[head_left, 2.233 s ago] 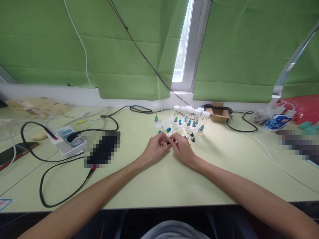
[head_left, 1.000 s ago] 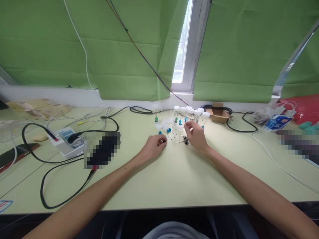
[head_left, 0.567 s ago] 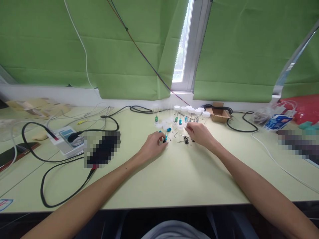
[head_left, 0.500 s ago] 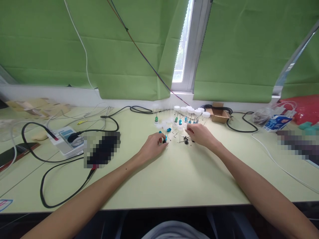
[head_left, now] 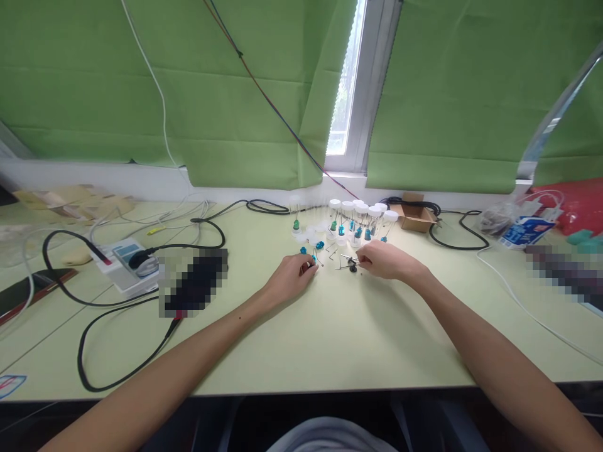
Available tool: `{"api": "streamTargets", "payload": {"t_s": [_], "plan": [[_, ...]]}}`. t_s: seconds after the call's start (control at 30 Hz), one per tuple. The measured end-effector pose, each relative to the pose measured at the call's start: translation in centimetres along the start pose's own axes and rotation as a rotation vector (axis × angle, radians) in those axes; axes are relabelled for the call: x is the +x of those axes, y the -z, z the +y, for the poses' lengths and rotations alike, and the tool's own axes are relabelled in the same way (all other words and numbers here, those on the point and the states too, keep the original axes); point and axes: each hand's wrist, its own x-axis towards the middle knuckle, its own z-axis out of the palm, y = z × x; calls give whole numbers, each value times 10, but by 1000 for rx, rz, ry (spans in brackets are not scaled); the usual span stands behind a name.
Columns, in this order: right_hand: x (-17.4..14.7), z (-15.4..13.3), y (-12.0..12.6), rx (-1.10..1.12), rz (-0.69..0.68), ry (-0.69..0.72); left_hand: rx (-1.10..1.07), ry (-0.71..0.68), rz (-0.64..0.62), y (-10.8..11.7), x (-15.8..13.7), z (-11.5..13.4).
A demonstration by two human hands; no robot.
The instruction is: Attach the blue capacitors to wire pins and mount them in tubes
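My left hand (head_left: 293, 276) rests on the table, its thumb and fingers closed around a small blue part (head_left: 313, 258) with some black by it, mostly hidden. Just beyond its fingertips lie two more small blue pieces, a nearer one (head_left: 303, 250) and a farther one (head_left: 320, 245). My right hand (head_left: 384, 259) is pinched low beside a small black part with thin metal rods (head_left: 353, 267). What its fingertips grip is hidden. Thin bent metal wires (head_left: 332, 255) lie between the hands. Behind them stand several clear tubes with white caps (head_left: 390, 216), holding blue and green pieces.
A small cardboard box (head_left: 416, 218) sits behind the tubes on the right. To the left are a white power meter (head_left: 123, 263), black cables (head_left: 89, 304) and a pixelated dark object (head_left: 195, 282). A blue-and-white packet (head_left: 525, 232) lies far right. Green blinds (head_left: 254, 125) hang behind.
My right hand has moved slightly down and right, lowering toward the tabletop, so more of the tubes shows. My left hand has barely shifted and stays closed.
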Motion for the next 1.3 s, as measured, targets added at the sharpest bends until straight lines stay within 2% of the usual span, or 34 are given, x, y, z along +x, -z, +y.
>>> {"api": "streamTargets", "payload": {"t_s": [0.17,0.47,0.93,1.3], "plan": [[-3,-5,2,5,-146,1,-2,-6,-16,-1,0,-1],[-2,-14,1,-61,-256,-53,17,5,-42,-2,1,-3],[1,-14,-13,-85,-300,-94,19,14,-65,-2,1,-4],[2,-17,-13,-60,-285,-125,87,-48,-15,-2,0,-3]]}}
